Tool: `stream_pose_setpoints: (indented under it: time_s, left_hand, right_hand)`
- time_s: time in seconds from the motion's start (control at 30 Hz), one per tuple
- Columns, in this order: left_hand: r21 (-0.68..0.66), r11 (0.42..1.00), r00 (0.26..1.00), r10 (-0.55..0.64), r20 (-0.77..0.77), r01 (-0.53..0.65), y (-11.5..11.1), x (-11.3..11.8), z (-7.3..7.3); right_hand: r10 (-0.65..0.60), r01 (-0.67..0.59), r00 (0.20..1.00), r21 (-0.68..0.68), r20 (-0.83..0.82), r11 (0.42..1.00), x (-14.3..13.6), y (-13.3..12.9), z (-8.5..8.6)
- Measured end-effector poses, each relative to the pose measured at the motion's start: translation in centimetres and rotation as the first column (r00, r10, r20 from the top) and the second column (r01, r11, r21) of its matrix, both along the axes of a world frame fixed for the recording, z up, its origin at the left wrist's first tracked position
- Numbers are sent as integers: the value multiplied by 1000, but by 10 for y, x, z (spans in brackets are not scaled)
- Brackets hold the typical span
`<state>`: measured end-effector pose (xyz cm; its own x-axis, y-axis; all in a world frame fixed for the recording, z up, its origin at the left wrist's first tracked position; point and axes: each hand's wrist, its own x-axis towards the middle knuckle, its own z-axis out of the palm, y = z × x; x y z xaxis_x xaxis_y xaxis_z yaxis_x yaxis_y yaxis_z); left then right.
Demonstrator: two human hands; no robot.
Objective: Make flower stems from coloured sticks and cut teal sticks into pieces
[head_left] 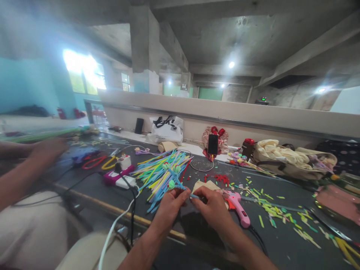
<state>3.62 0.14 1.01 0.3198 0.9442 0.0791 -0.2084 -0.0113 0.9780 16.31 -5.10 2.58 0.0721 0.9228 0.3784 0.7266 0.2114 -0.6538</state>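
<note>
Both of my hands meet near the table's front edge. My left hand point(173, 204) is closed with fingertips pinching a blue pipe-cleaner piece point(177, 180), which has green and white rounded parts at its upper end. My right hand point(209, 204) is closed at the piece's lower right end, its thumb and finger pinching the blue tip. Just beyond them lies a loose pile of blue, yellow, green and lilac pipe cleaners point(156, 170). A pink glue gun point(239, 210) rests right of my right hand.
A purple and white power strip point(119, 179) with cables sits left. Cut scraps point(270, 206) are scattered right. Behind stand a phone point(213, 144), a white bag point(167, 128) and a cloth bag point(284, 165). Another person's arm point(30, 161) reaches in at left, near scissors point(94, 162).
</note>
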Motion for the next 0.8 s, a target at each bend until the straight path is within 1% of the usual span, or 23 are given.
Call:
stream_pose_setpoints:
  time_s: [0.03, 0.07, 0.1, 0.13, 0.2, 0.27, 0.33, 0.37, 0.43, 0.53, 0.6, 0.67, 0.73, 0.8]
  left_hand:
    - [-8, 1000, 1000, -2, 17, 2, -1, -2, 2]
    - [-13, 1000, 999, -8, 32, 8, -1, -3, 3]
    - [-13, 1000, 999, -18, 47, 18, -1, -4, 5]
    - [-7, 999, 997, -36, 63, 36, -1, -6, 6]
    - [32, 996, 991, -86, 98, 83, 0, -8, 6]
    - [83, 983, 979, -171, 108, 162, 0, -9, 5]
    - [123, 962, 962, -257, 89, 245, 1, -11, 4]
    - [142, 952, 955, -285, 79, 273, 1, -11, 4]
    - [175, 940, 949, -307, 67, 292, 1, -12, 3]
    - [201, 928, 938, -336, 82, 315, 1, -12, 2]
    - [212, 912, 918, -380, 116, 351, 0, -12, 2]
    - [216, 896, 896, -421, 143, 387, -2, -12, 2]
    - [202, 885, 884, -448, 134, 418, -2, -12, 2]
    - [195, 883, 886, -452, 100, 428, -2, -13, 3]
  right_hand:
    - [51, -67, 988, -109, -143, 992, 3, 0, 5]
    - [89, -152, 952, -196, -294, 969, 6, 0, 8]
    - [113, -248, 888, -258, -446, 934, 8, 0, 10]
    - [116, -342, 804, -293, -584, 893, 11, 1, 10]
    - [92, -499, 614, -295, -784, 815, 15, 3, 6]
    - [59, -629, 451, -270, -891, 729, 18, 4, -1]
    - [41, -717, 340, -231, -939, 658, 17, 3, -7]
    - [37, -737, 304, -210, -952, 642, 16, 1, -9]
    - [34, -739, 244, -163, -969, 653, 12, -3, -10]
    - [8, -718, 196, -138, -981, 683, 6, -10, -10]
    - [7, -693, 204, -139, -979, 708, 3, -12, -11]
    - [32, -650, 262, -152, -964, 745, 1, -12, -11]
    - [62, -602, 350, -174, -935, 779, 1, -13, -9]
    - [68, -577, 431, -216, -900, 788, 1, -12, -4]
